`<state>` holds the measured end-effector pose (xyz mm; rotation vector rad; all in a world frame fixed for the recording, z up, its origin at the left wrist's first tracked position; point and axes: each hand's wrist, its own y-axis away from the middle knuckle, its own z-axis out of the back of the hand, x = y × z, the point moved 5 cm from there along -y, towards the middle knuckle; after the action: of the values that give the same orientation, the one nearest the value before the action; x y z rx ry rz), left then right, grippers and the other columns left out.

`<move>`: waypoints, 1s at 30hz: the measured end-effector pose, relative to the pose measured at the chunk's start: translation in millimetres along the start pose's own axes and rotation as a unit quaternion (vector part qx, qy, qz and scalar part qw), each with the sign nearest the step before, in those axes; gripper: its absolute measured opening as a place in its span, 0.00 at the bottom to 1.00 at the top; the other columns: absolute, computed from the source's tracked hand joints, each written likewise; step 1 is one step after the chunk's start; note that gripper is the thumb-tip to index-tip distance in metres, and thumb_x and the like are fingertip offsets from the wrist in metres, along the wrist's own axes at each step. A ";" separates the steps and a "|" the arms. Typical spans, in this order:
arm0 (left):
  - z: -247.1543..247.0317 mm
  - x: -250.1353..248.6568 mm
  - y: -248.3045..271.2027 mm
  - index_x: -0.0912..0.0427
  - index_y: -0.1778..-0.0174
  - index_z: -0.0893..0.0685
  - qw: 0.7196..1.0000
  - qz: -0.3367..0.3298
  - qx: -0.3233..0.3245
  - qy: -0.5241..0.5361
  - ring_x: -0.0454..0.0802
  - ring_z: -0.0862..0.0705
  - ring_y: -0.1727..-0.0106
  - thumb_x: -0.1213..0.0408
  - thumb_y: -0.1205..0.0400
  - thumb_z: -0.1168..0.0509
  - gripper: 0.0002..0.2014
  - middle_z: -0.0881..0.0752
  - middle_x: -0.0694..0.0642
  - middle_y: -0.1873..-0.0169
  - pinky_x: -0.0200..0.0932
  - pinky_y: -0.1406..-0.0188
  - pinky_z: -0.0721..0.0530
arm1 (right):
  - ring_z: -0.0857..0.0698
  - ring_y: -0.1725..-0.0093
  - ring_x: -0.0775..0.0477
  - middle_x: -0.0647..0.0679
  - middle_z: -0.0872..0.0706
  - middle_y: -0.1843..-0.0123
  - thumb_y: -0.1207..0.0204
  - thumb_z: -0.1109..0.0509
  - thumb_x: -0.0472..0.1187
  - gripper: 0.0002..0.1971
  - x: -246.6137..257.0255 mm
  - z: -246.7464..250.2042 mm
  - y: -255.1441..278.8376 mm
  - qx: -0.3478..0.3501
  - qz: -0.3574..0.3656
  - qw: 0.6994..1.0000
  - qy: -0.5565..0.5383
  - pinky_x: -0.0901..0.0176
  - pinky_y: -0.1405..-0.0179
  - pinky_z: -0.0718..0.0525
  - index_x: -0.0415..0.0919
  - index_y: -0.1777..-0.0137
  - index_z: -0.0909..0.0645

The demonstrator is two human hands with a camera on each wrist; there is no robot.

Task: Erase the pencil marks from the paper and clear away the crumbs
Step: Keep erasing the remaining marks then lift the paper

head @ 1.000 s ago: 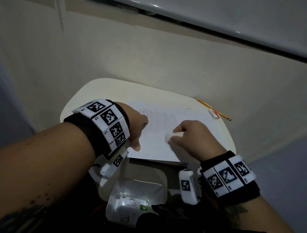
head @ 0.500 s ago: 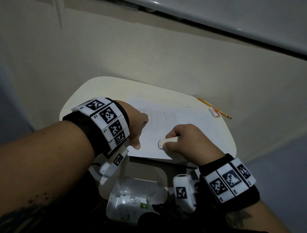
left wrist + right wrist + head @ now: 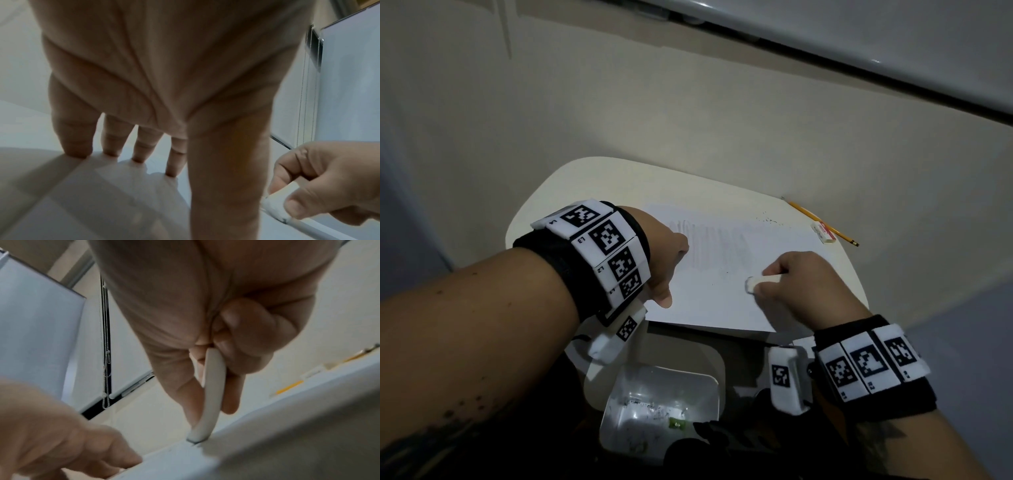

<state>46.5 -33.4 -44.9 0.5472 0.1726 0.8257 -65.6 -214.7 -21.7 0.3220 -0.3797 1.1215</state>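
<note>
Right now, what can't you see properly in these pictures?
- Head view: the red print on the small white spare eraser beside the yellow pencil is too small to read.
- Head view: the left hand covers the left edge of the white paper sheet.
- Head view: the bits in the clear plastic tub are too dim to identify.
- Right wrist view: the right hand hides the upper part of the white eraser.

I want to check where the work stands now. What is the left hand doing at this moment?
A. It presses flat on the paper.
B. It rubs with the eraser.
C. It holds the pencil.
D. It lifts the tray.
A: the left hand rests with straight fingers on the paper, while the right hand grips the eraser.
</note>
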 end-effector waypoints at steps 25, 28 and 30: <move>-5.2 4.6 -14.7 0.55 0.23 0.37 1.000 0.005 0.006 -0.019 0.60 0.23 0.29 0.41 0.33 0.21 0.47 0.23 0.56 0.32 0.59 0.35 0.22 | 0.18 0.53 0.51 0.51 0.13 0.52 0.30 0.20 0.48 0.10 -2.3 7.2 -3.6 -0.028 0.003 0.999 0.016 0.61 0.59 0.27 0.47 0.56 0.16; -5.8 4.1 -15.4 0.56 0.27 0.34 1.000 -0.002 0.006 -0.020 0.60 0.22 0.32 0.40 0.33 0.21 0.45 0.21 0.56 0.36 0.61 0.36 0.21 | 0.16 0.57 0.55 0.54 0.13 0.56 0.33 0.19 0.48 0.09 17.2 -15.5 7.8 0.051 0.051 0.996 -0.051 0.63 0.63 0.25 0.49 0.59 0.15; -5.6 4.8 -15.1 0.57 0.27 0.34 1.000 -0.003 0.003 -0.018 0.60 0.21 0.33 0.39 0.34 0.21 0.46 0.21 0.56 0.35 0.60 0.37 0.20 | 0.15 0.57 0.52 0.54 0.13 0.58 0.33 0.19 0.49 0.09 16.6 -18.5 8.3 0.060 0.041 0.995 -0.072 0.61 0.61 0.23 0.48 0.60 0.15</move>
<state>57.6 -36.0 -57.2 0.5656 0.1439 0.8101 -64.4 -190.0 -30.2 0.4984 -0.4564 1.2069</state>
